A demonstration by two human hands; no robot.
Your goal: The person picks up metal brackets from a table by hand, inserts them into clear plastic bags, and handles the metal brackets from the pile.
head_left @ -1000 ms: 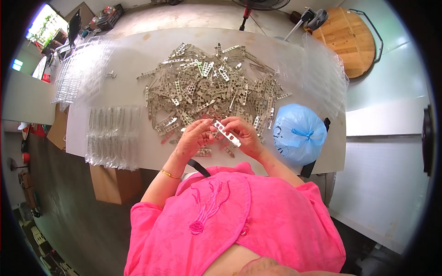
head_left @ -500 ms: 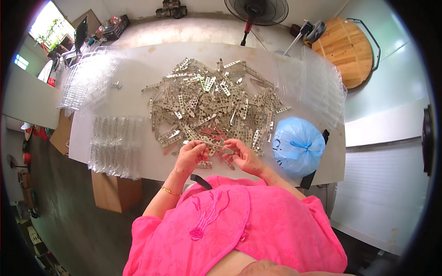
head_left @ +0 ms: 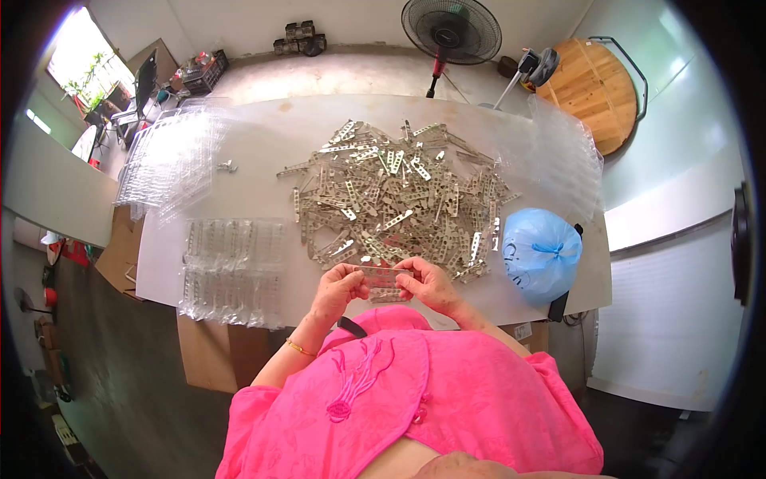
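Between my two hands, a thin metal strip is held level, seen nearly edge-on. The fingers of my left hand pinch its left end. My right hand grips the right end. Just beyond the hands lies a large heap of perforated metal strips on the pale table. A few stacked strips rest on the table just below the held one, between the hands.
Filled clear plastic trays lie at the left front, with more clear trays behind. A tied blue plastic bag sits at the right. Clear plastic sheets lie at the back right. Beyond the table stands a fan.
The strip has gone from slanting, held mostly by my right hand, to level between both hands. My right fingers have closed on its end. The camera view has tilted up and shifted left.
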